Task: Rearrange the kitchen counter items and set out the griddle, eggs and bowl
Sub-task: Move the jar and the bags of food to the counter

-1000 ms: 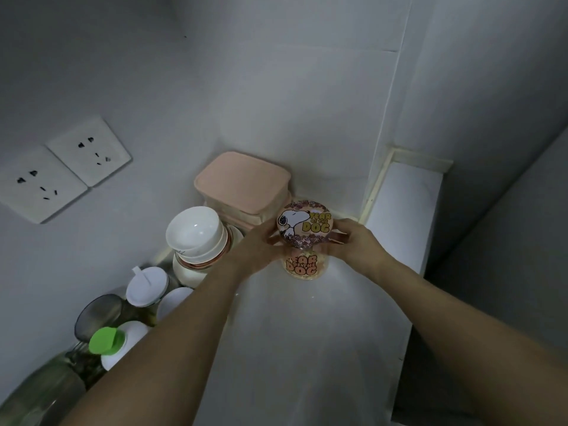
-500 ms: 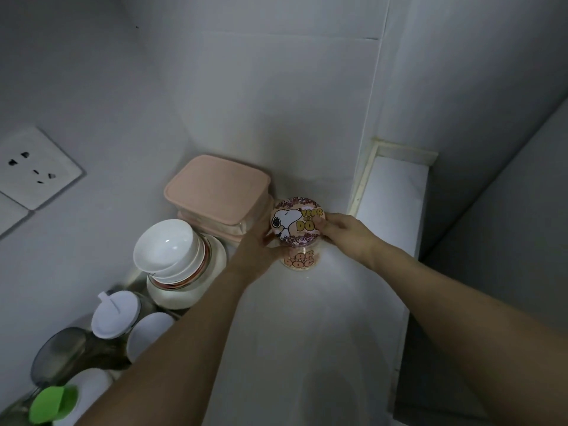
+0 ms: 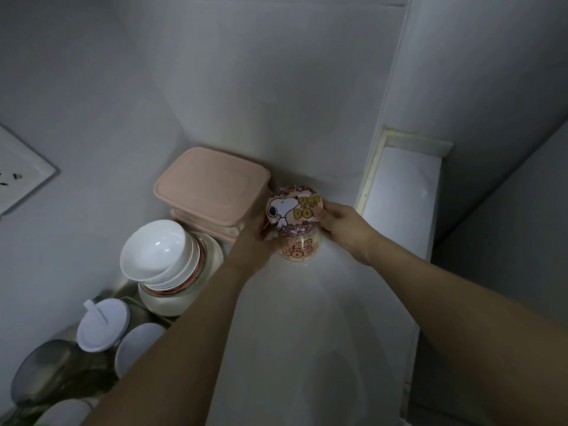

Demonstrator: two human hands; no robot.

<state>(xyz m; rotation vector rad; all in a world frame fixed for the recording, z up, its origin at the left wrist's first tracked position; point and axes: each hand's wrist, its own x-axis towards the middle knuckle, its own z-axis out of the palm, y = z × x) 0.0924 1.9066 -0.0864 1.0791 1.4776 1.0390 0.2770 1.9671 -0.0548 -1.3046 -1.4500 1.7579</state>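
A glass jar (image 3: 297,247) with a pink cartoon-dog lid (image 3: 293,209) stands on the white counter (image 3: 307,333), close to the back wall. My left hand (image 3: 256,241) grips its left side and my right hand (image 3: 336,224) grips the lid's right edge. Directly left of the jar sit two stacked pink-lidded containers (image 3: 212,186). A stack of white bowls (image 3: 159,253) leans on a larger white dish (image 3: 172,299) further left. No griddle or eggs are in view.
Along the left wall stand white-lidded jars (image 3: 103,324), a metal lid (image 3: 46,370) and wall sockets (image 3: 18,176). A raised white ledge (image 3: 402,195) runs along the counter's right side, with a drop beyond the counter's right edge.
Both hands have carried the jar away from me, toward the back wall, until it stands beside the pink containers. The camera has shifted right, so the left-wall items sit lower in view.
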